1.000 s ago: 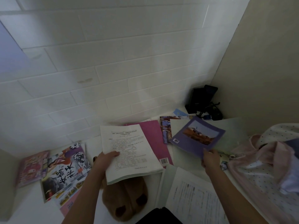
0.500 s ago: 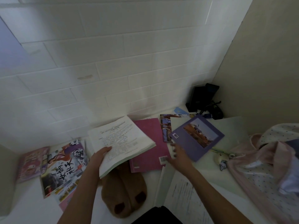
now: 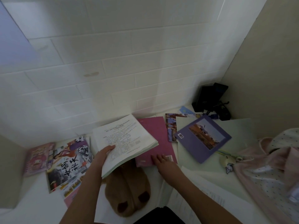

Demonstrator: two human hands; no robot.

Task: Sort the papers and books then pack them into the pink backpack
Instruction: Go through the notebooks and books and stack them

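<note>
My left hand grips a thick stack of white printed papers by its near left edge, lifted above the desk. My right hand lies with straight fingers on the near edge of a pink book flat on the desk. A purple book with a landscape photo lies free to the right on a pale green sheet. The pink dotted backpack slumps at the far right. Colourful illustrated books lie at the left.
A brown plush item sits under the lifted papers at the desk's front. More printed sheets lie front right. Black devices and cables fill the back right corner. A small cream charm rests beside the backpack. White tiled wall behind.
My right hand let go of the purple book, now lying on the desk, and moved left onto the pink book. My left hand shifted the paper stack left and tilted it.
</note>
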